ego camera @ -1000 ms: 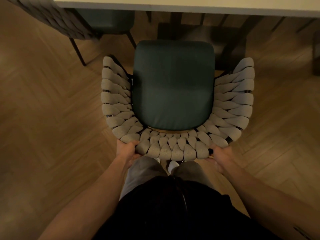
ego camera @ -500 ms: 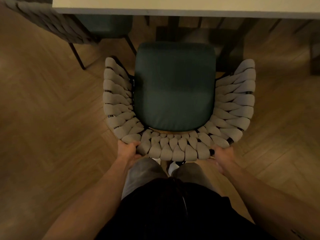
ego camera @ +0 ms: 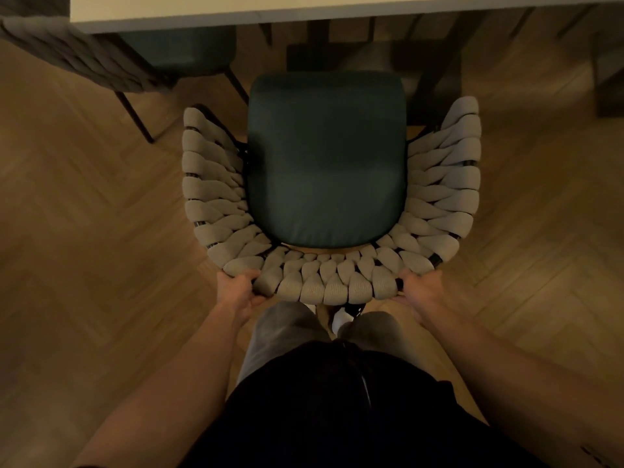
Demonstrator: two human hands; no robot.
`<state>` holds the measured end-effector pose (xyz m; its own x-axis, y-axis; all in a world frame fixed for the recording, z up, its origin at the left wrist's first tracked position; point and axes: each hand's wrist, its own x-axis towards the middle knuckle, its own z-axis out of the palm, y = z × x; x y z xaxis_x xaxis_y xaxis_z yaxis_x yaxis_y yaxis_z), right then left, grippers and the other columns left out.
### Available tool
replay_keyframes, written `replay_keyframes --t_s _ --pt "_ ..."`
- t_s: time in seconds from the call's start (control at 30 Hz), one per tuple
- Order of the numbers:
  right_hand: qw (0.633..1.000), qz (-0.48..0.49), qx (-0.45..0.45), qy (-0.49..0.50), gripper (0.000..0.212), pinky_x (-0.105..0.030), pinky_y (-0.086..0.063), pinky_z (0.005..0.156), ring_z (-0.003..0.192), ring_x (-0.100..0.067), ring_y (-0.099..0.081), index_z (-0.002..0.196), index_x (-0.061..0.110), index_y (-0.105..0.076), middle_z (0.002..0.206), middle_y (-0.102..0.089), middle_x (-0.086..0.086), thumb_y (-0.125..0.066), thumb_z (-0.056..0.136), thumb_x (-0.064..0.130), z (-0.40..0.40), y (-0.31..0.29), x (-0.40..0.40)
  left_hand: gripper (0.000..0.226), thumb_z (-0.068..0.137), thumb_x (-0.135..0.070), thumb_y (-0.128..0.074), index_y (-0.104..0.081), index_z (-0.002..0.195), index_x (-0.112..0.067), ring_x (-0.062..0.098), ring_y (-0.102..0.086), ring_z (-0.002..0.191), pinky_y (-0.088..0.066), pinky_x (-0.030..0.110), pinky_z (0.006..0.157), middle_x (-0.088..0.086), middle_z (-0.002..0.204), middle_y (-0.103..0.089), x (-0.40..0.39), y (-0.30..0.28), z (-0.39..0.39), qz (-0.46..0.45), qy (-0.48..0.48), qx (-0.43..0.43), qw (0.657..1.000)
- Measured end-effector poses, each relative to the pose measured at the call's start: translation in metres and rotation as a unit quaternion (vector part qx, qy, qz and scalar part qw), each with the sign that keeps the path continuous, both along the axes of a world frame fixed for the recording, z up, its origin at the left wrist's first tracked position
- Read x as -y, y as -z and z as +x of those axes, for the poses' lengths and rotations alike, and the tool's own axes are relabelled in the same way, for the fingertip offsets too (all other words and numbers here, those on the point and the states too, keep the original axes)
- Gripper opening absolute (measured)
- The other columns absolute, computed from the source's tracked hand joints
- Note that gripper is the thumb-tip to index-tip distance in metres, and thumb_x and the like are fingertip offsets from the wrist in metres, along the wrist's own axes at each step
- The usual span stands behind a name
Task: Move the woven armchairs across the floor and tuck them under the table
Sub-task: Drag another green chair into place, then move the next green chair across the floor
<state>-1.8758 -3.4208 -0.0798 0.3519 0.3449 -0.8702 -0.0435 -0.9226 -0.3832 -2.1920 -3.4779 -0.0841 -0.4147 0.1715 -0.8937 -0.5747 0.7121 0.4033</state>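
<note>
**Chair lined up, front edge just short of the counter**

Woven armchair (ego camera: 331, 204) stands on the herringbone floor (ego camera: 84, 231), green seat cushion (ego camera: 326, 160) facing the counter (ego camera: 304, 8). The cushion's front edge sits near the counter's near edge, not yet under it.

Grip: left hand (ego camera: 238, 292) curls round the back rim at its left end, right hand (ego camera: 422, 292) round the right end. Both closed on the woven backrest.

A second armchair (ego camera: 101, 62) is already tucked at the counter's left corner; its leg stands close to this chair's left arm.

Judgement on the push:
- Drive both hands evenly so the chair goes in straight.
- Favour the right slightly to clear the neighbour's leg.
- Dark frame (ego camera: 432, 69) under the counter, ahead and right: watch the front legs.
- Woven arms may foul the counter edge; height unclear from here, so ease in.
</note>
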Motion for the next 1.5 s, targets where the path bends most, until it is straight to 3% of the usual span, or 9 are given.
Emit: replay_keyframes --t_s 0.1,0.33,0.53,0.73,0.93,1.03,1.13,1.23,1.5 --pt "1.0 -0.009 0.01 -0.013 0.045 -0.032 -0.06 0.049 0.104 -0.034 -0.064 0.137 0.006 -0.033 0.114 -0.054 -0.016 -0.058 0.099 0.006 0.001 -0.004 -0.002 0.049 0.094 0.003 -0.062 -0.042 0.132 -0.021 0.039 -0.066 0.11 -0.061 0.048 0.058 0.01 0.127 -0.059 -0.001 -0.004 0.002 0.0 -0.006 0.001 1.0" --pt "0.999 -0.008 0.018 -0.032 0.041 -0.031 -0.059 0.048 0.096 -0.036 -0.07 0.134 0.003 -0.048 0.118 -0.064 -0.021 -0.061 0.096 0.008 0.003 0.0 0.0 0.047 0.095 0.004 -0.06 -0.043 0.131 -0.02 0.037 -0.067 0.105 -0.061 0.05 0.06 0.01 0.123 -0.06 -0.005 -0.009 0.004 -0.017 0.004 0.004 1.0" --pt "0.998 -0.001 -0.056 -0.006 0.02 -0.043 -0.062 0.072 0.099 -0.029 -0.07 0.117 0.01 -0.061 0.116 -0.069 -0.014 -0.062 0.098 0.008 0.009 -0.001 0.001 0.051 0.093 -0.006 -0.069 -0.048 0.137 -0.017 0.036 -0.068 0.105 -0.062 0.046 0.064 0.012 0.125 -0.063 0.0 -0.011 0.002 -0.029 -0.007 0.017 0.999" --pt "0.995 0.001 -0.102 -0.014 0.018 -0.036 -0.058 0.074 0.094 -0.023 -0.07 0.117 0.015 -0.059 0.106 -0.071 -0.009 -0.062 0.099 0.012 0.015 -0.015 0.003 0.029 0.096 -0.011 -0.069 -0.057 0.121 -0.004 0.035 -0.068 0.106 -0.057 0.052 0.095 0.012 0.113 -0.065 0.01 -0.019 0.005 -0.025 -0.016 0.027 0.999" --pt "0.987 -0.052 -0.086 -0.127 0.024 -0.034 -0.058 0.072 0.09 -0.024 -0.07 0.112 0.003 -0.062 0.106 -0.071 -0.013 -0.063 0.099 0.024 0.026 -0.029 0.018 0.01 0.092 -0.005 -0.069 -0.067 0.094 0.004 0.021 -0.073 0.067 -0.063 0.041 0.081 0.015 0.08 -0.071 0.027 -0.03 -0.001 -0.067 0.105 -0.101 0.987" --pt "0.986 -0.034 -0.074 -0.144 0.022 -0.032 -0.056 0.069 0.085 -0.022 -0.069 0.116 0.005 -0.063 0.107 -0.073 -0.015 -0.064 0.098 0.017 0.028 -0.037 0.028 0.006 0.095 -0.008 -0.067 -0.068 0.097 -0.002 0.021 -0.07 0.074 -0.063 0.039 0.081 0.015 0.086 -0.071 0.029 -0.041 0.005 -0.044 0.211 -0.121 0.969" --pt "0.98 -0.005 -0.044 -0.193 0.012 -0.037 -0.058 0.074 0.085 -0.022 -0.069 0.107 0.007 -0.066 0.102 -0.074 -0.014 -0.06 0.099 0.013 0.03 -0.048 0.042 0.007 0.098 -0.008 -0.062 -0.066 0.095 -0.004 0.021 -0.067 0.074 -0.062 0.037 0.075 0.015 0.088 -0.069 0.022 -0.052 0.02 -0.004 0.354 -0.129 0.926" --pt "0.969 0.011 0.006 -0.248 0.012 -0.041 -0.059 0.082 0.088 -0.023 -0.072 0.099 0.012 -0.068 0.095 -0.074 -0.008 -0.057 0.1 0.017 0.033 -0.055 0.062 0.005 0.097 -0.009 -0.063 -0.066 0.095 -0.005 0.019 -0.069 0.074 -0.062 0.036 0.071 0.015 0.09 -0.071 0.009 -0.051 0.032 0.015 0.504 -0.123 0.855" --pt "0.987 -0.007 0.038 -0.158 0.019 -0.032 -0.051 0.063 0.074 -0.019 -0.066 0.101 0.004 -0.068 0.095 -0.072 -0.011 -0.059 0.098 0.021 0.035 -0.074 0.154 0.007 0.092 -0.015 -0.064 -0.064 0.085 -0.013 0.016 -0.067 0.062 -0.061 0.035 0.062 0.006 0.076 -0.071 -0.018 -0.049 0.07 0.047 0.76 -0.137 0.634"
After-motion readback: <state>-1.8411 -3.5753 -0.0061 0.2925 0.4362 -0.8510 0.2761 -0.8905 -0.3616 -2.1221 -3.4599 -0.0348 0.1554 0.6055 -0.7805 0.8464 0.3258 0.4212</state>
